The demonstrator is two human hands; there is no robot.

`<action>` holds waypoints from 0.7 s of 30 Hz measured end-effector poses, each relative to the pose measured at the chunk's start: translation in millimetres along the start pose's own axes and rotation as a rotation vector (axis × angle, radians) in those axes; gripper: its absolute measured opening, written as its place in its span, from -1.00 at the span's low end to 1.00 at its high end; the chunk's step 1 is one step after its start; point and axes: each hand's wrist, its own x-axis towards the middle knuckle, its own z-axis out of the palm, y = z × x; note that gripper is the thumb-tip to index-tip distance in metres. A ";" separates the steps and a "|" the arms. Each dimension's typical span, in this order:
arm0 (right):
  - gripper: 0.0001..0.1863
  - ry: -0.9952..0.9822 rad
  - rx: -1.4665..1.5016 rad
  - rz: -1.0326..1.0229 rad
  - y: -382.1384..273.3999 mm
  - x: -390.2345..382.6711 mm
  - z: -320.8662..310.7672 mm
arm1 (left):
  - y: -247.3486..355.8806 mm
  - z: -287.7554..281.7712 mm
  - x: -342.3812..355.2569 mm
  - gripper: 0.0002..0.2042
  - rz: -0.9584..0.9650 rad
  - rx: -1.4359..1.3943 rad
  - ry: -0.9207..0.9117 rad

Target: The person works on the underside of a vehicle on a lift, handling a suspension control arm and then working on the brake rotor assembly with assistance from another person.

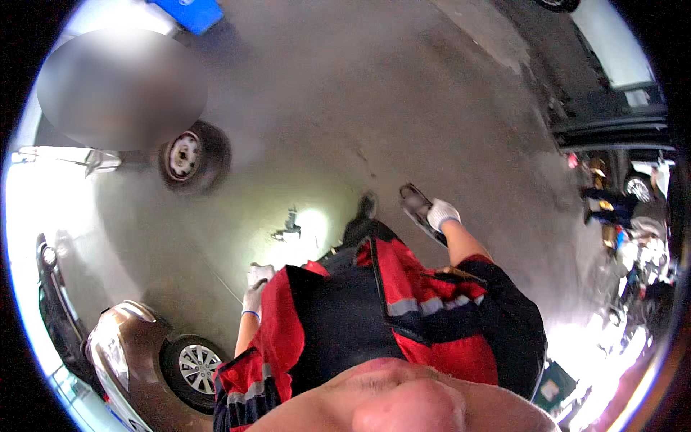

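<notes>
right hand [443, 214]: grip wrapped around dark elongated tool [415, 204] | long axis diagonal, looped end pointing up-left, ahead | left hand [257, 284]: grip unclear, cannot tell

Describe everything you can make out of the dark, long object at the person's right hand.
The dark object is long and narrow, with a rounded far end, a black outline and a duller grey-brown middle. Its material and exact kind are too blurred to tell. It lies slantwise in the picture, far end to the person's left, near end running back past the right hand. That hand, in a white glove, grips its side and hides part of it. The grey floor shows behind it; whether they touch is unclear.
</notes>
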 end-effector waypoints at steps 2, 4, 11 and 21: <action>-0.53 0.000 0.080 0.034 16.4 19.7 -11.9 | 61.8 15.3 -11.8 -0.67 0.071 -0.078 -0.083; -0.49 0.025 0.104 -0.002 6.0 44.1 -20.0 | 115.1 13.0 -21.6 -0.66 0.236 0.254 -0.086; -0.57 0.199 0.254 -0.246 -52.9 79.3 -62.5 | 226.2 2.8 -22.1 -0.60 0.321 0.597 -0.153; -0.63 0.244 0.634 -0.487 -151.5 194.3 -68.6 | 285.5 -53.8 24.6 -0.57 0.073 0.757 -0.208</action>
